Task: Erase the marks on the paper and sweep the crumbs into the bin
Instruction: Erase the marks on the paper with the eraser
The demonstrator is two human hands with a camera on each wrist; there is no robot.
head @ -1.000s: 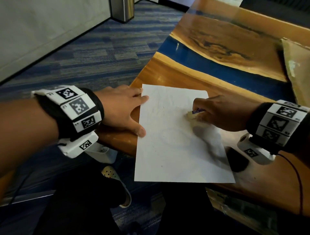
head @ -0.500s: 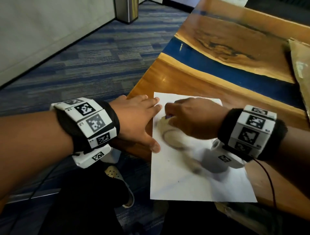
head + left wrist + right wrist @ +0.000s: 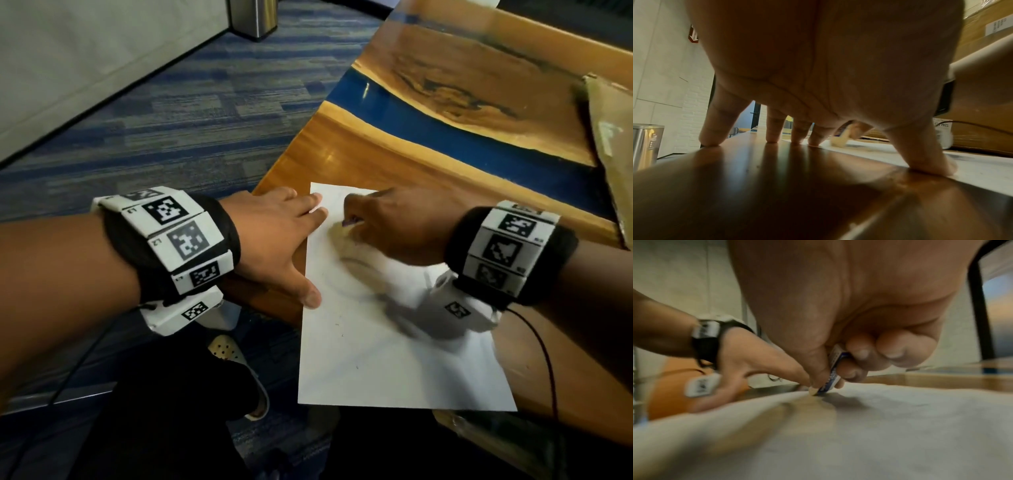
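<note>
A white sheet of paper point(image 3: 376, 359) lies on the wooden table point(image 3: 342, 161), its near edge overhanging the table's front. My left hand point(image 3: 277, 236) lies flat with spread fingers, thumb and fingertips pressing the paper's left edge. My right hand point(image 3: 394, 222) pinches a white eraser with a blue sleeve point(image 3: 831, 378), its tip on the paper's upper left part, close to the left hand's fingers. The eraser point(image 3: 840, 138) also shows behind the left fingers point(image 3: 772, 129). Faint pencil traces and dark specks point(image 3: 337, 325) dot the paper. A steel bin point(image 3: 253, 17) stands on the floor, far left.
A cardboard box point(image 3: 613, 144) sits at the table's right. A blue resin strip point(image 3: 445, 137) crosses the tabletop behind the paper. The table's left edge drops to blue carpet point(image 3: 171, 120). A cable point(image 3: 548, 359) trails from my right wrist. The steel bin point(image 3: 645, 142) stands beside the wall.
My right hand slid the eraser leftward across the paper, from the middle toward the upper left next to the left hand's fingers. The left hand kept pressing the sheet.
</note>
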